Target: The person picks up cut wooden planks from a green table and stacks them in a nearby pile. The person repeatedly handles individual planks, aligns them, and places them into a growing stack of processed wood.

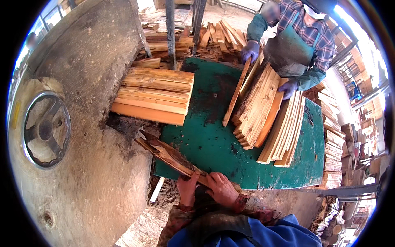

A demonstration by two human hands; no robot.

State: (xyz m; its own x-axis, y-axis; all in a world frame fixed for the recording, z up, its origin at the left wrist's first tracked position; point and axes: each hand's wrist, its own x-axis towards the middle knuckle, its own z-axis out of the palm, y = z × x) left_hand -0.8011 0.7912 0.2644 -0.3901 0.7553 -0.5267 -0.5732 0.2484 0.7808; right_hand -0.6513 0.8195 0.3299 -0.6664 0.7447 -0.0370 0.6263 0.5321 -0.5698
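Observation:
Close to my body, over the near edge of a green table point(214, 154), I hold a few rough, bark-edged wooden strips point(168, 155). They slant away to the far left and reach the gap beside the machine panel. My left hand point(188, 190) is closed round their near end. Just right of it, my right hand point(222, 189) grips the same end from above, its fingers bent over the wood. A row of sawn boards point(154, 94) lies flat, side by side, at the table's left. More boards point(263, 107) stand on edge in bundles at the right.
A large dusty machine panel point(94, 136) with a metal handwheel point(46, 129) fills the left. Across the table, a co-worker in an apron point(286, 51) handles boards with gloved hands. Stacked timber point(332, 152) lines the right side, and wood scraps point(220, 39) are heaped behind.

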